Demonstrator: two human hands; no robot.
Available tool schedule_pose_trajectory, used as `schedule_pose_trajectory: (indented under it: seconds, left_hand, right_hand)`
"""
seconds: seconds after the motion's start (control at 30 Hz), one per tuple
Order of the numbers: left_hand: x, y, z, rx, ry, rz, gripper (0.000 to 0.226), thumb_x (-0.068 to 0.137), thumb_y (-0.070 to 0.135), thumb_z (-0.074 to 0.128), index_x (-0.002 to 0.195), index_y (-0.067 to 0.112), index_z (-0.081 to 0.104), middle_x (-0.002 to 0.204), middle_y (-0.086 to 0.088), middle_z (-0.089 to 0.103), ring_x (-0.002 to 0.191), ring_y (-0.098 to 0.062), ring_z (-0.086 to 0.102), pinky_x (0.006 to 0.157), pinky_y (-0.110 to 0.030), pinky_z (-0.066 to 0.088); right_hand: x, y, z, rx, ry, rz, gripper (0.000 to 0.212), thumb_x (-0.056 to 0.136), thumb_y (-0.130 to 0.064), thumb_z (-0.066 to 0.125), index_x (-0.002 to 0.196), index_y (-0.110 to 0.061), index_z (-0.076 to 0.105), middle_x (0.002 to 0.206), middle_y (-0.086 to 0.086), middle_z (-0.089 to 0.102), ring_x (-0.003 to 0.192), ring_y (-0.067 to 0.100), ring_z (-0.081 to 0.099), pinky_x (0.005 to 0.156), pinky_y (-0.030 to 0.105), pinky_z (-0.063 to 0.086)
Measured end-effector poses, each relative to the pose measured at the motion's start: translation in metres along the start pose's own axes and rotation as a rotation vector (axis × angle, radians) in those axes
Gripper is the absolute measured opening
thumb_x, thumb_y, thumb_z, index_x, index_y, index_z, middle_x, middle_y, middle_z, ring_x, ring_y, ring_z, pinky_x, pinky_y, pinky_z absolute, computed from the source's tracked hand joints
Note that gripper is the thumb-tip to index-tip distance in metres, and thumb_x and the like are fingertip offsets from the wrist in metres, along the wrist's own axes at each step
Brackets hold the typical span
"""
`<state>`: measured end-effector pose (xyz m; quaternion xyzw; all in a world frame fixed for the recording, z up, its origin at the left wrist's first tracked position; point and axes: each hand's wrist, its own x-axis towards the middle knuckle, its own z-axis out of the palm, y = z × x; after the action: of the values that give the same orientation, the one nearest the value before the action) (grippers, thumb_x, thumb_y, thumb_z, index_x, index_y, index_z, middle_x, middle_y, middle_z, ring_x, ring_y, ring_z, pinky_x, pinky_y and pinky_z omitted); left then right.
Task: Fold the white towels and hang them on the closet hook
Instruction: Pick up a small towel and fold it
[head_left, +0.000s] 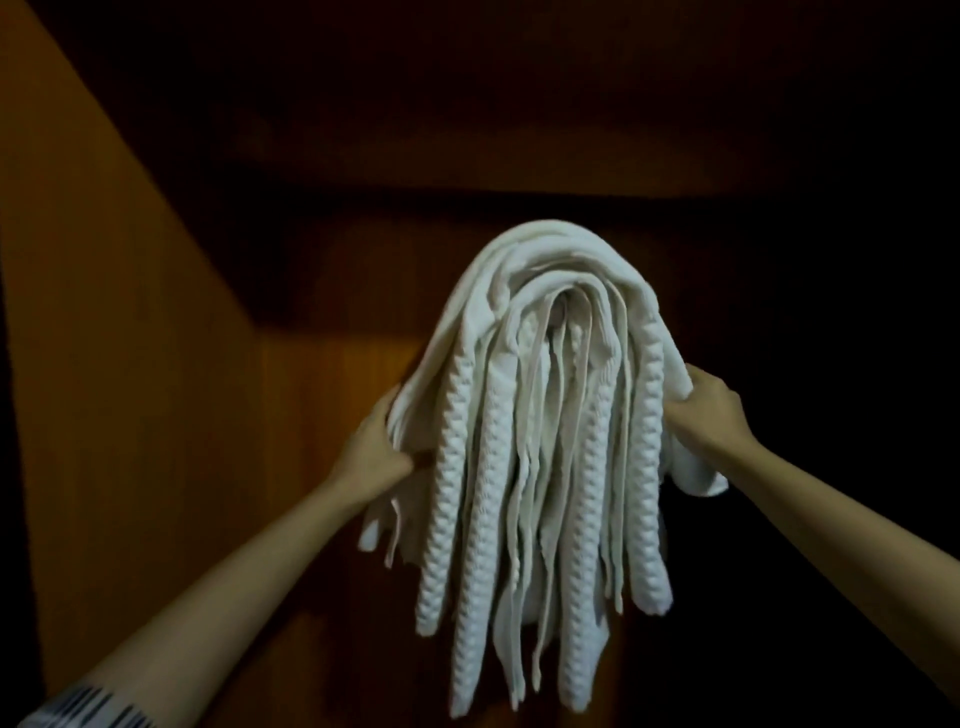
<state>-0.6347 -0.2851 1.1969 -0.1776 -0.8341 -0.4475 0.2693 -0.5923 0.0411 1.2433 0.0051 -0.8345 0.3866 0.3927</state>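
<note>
Dead centre of the head view, a thick stack of white towels (545, 441) is draped over something at its crown, folded edges hanging down in layered strips toward 6 o'clock. Hook itself not visible: the cloth covers whatever is under the top, so can't confirm the bundle is actually seated on it. Left hand (376, 449) at 9 o'clock of the bundle, fingers curled into the outer layer, gripping it. Right hand (709, 415) at 3 o'clock, fingers hidden in the fabric, reads as gripping the other flank; exact finger closure can't be resolved. Both arms extended up and forward. Judgement: folding looks done, several towels doubled over and nested; the hanging step is at the final seat/adjust stage. Left to do: confirm the weight is carried from above, release both sides, maybe even out the uneven tails. Risk: the stack is bulky and may slide off if lopsided. Surroundings, same view: dark wooden closet interior (337, 405), back panel behind the towels, lit side panel (104, 312) at 9 o'clock, upper area near black. Striped sleeve (88, 709) at 7 o'clock. No other surface discernible.
</note>
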Motion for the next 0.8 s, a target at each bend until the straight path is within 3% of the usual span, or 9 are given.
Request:
schedule_pose_trajectory:
  seconds: [0.2, 0.27, 0.4, 0.47, 0.53, 0.6, 0.63, 0.7, 0.8]
  left_hand:
    - [-0.003, 0.011, 0.014, 0.022, 0.085, -0.15, 0.052, 0.078, -0.001, 0.067, 0.128, 0.003, 0.051, 0.125, -0.018, 0.059, 0.113, -0.031, 0.056, 0.08, -0.027, 0.041]
    - [-0.002, 0.01, 0.013, 0.101, 0.105, -0.166, 0.035, 0.079, -0.007, 0.059, 0.114, -0.003, 0.059, 0.114, -0.022, 0.064, 0.105, -0.035, 0.059, 0.077, -0.031, 0.042]
    - [-0.001, 0.002, 0.002, 0.153, 0.123, -0.173, 0.019, 0.08, -0.006, 0.053, 0.094, -0.004, 0.064, 0.098, -0.023, 0.067, 0.092, -0.035, 0.063, 0.07, -0.032, 0.041]
    - [-0.001, -0.002, -0.002, 0.153, 0.119, -0.163, 0.02, 0.081, -0.005, 0.054, 0.097, -0.002, 0.065, 0.098, -0.022, 0.068, 0.092, -0.033, 0.063, 0.068, -0.029, 0.04]
    - [-0.003, 0.0, -0.004, 0.161, 0.132, -0.131, 0.034, 0.08, -0.004, 0.058, 0.113, 0.002, 0.061, 0.11, -0.018, 0.065, 0.101, -0.032, 0.061, 0.074, -0.029, 0.042]
    - [-0.011, 0.014, -0.002, 0.061, 0.258, -0.041, 0.054, 0.079, -0.003, 0.062, 0.13, 0.009, 0.049, 0.126, -0.013, 0.057, 0.112, -0.027, 0.056, 0.091, -0.036, 0.046]
    - [-0.017, 0.026, 0.0, -0.014, 0.364, 0.059, 0.053, 0.08, -0.002, 0.063, 0.13, 0.012, 0.049, 0.126, -0.01, 0.054, 0.11, -0.02, 0.056, 0.094, -0.037, 0.046]
    - [-0.031, 0.061, 0.007, -0.151, 0.485, 0.292, 0.035, 0.082, 0.002, 0.061, 0.111, 0.021, 0.056, 0.109, -0.001, 0.058, 0.092, -0.003, 0.057, 0.082, -0.025, 0.049]
    - [-0.051, 0.12, 0.022, -0.473, 0.257, 0.447, 0.021, 0.082, 0.003, 0.053, 0.082, 0.023, 0.059, 0.073, 0.008, 0.063, 0.061, -0.001, 0.058, 0.056, -0.015, 0.047]
  right_hand:
    - [-0.006, 0.008, 0.011, 0.095, -0.101, 0.06, 0.05, 0.077, -0.047, 0.069, 0.118, -0.03, 0.045, 0.092, -0.014, 0.053, 0.075, 0.001, 0.051, 0.058, 0.019, 0.039]
    - [-0.003, 0.009, 0.012, 0.079, -0.153, 0.091, 0.051, 0.08, -0.037, 0.071, 0.123, -0.023, 0.048, 0.1, -0.006, 0.055, 0.081, 0.012, 0.055, 0.063, 0.024, 0.04]
    - [0.005, 0.023, -0.001, 0.176, -0.093, 0.198, 0.024, 0.083, -0.006, 0.065, 0.106, -0.005, 0.061, 0.098, 0.012, 0.065, 0.091, 0.029, 0.064, 0.068, 0.029, 0.047]
    - [0.006, 0.03, -0.013, 0.276, -0.018, 0.242, 0.022, 0.082, -0.001, 0.063, 0.103, -0.007, 0.061, 0.099, 0.013, 0.065, 0.087, 0.027, 0.063, 0.071, 0.032, 0.048]
    - [0.007, 0.038, -0.023, 0.353, 0.018, 0.304, 0.026, 0.081, 0.0, 0.062, 0.106, -0.007, 0.062, 0.101, 0.012, 0.064, 0.089, 0.027, 0.062, 0.075, 0.036, 0.05]
    - [0.004, 0.046, -0.031, 0.412, -0.014, 0.356, 0.032, 0.08, -0.002, 0.061, 0.111, -0.007, 0.063, 0.102, 0.011, 0.066, 0.088, 0.026, 0.064, 0.073, 0.036, 0.053]
    - [0.001, 0.048, -0.034, 0.432, -0.036, 0.364, 0.031, 0.08, -0.004, 0.06, 0.11, -0.009, 0.063, 0.1, 0.01, 0.067, 0.085, 0.024, 0.066, 0.068, 0.034, 0.053]
    - [-0.005, 0.048, -0.038, 0.475, -0.01, 0.357, 0.023, 0.078, -0.006, 0.06, 0.1, -0.013, 0.065, 0.091, 0.008, 0.069, 0.077, 0.022, 0.066, 0.061, 0.032, 0.053]
    - [-0.017, 0.042, -0.038, 0.571, 0.133, 0.355, 0.015, 0.076, -0.008, 0.058, 0.084, -0.018, 0.065, 0.082, 0.005, 0.068, 0.072, 0.022, 0.064, 0.061, 0.031, 0.051]
